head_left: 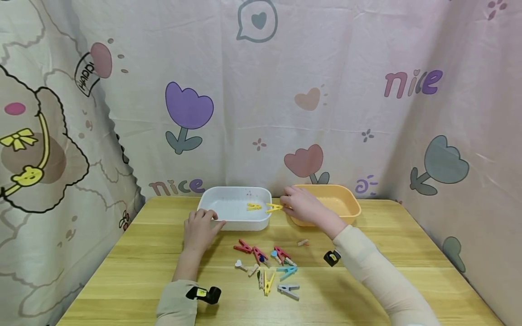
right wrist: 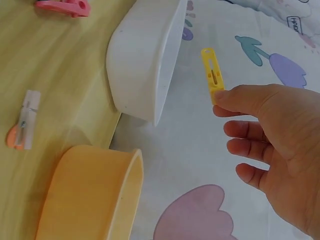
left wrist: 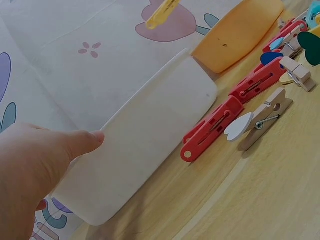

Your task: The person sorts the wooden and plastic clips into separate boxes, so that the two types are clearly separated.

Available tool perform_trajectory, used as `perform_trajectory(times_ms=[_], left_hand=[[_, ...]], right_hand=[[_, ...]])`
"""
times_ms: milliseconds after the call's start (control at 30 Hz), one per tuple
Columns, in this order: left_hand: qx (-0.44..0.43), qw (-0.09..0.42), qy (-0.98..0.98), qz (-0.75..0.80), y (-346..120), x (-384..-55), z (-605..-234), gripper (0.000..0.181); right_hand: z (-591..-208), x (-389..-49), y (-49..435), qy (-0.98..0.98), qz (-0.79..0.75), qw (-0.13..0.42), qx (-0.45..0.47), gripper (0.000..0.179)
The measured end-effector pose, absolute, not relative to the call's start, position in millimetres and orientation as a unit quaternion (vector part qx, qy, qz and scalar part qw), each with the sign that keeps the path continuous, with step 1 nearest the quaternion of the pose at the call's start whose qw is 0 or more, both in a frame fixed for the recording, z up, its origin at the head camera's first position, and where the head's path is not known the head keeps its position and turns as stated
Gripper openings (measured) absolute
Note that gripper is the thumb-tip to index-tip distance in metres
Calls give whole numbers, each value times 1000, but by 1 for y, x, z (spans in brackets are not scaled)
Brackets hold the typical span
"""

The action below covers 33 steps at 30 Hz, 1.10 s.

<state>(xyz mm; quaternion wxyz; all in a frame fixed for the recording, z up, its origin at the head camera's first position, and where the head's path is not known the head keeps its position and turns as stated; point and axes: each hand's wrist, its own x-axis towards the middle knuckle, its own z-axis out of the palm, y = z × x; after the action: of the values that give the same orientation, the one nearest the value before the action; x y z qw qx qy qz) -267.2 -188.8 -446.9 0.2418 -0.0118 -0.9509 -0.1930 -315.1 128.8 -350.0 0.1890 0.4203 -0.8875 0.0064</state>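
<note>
My right hand [head_left: 302, 206] pinches a yellow clothespin [right wrist: 214, 77] between thumb and forefinger, its other fingers curled loosely. In the head view this hand overlaps the left end of the orange bin [head_left: 350, 209], and the clothespin's free end points toward the right rim of the white bin [head_left: 234, 225]. My left hand [head_left: 200, 231] holds the white bin at its front left corner, thumb on the outside of the wall and fingers over the rim. Another yellow clothespin [head_left: 253, 206] lies inside the white bin.
In front of the bins, several clothespins lie scattered on the wooden table [head_left: 134, 267]: red ones [head_left: 243, 246], a blue one [head_left: 287, 270], a grey one [head_left: 288, 291], a yellow one [head_left: 268, 283], and small wooden ones with hearts [left wrist: 265, 120]. A printed curtain [head_left: 253, 113] hangs behind.
</note>
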Motion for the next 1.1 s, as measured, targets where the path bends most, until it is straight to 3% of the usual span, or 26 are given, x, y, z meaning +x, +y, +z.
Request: perform_trajectory(times_ms=[1100], left_hand=[[-14,246,-950,-192,-190,-269,-448,33]], right_hand=[[-354,-385,50,-911,32,125,392,9]])
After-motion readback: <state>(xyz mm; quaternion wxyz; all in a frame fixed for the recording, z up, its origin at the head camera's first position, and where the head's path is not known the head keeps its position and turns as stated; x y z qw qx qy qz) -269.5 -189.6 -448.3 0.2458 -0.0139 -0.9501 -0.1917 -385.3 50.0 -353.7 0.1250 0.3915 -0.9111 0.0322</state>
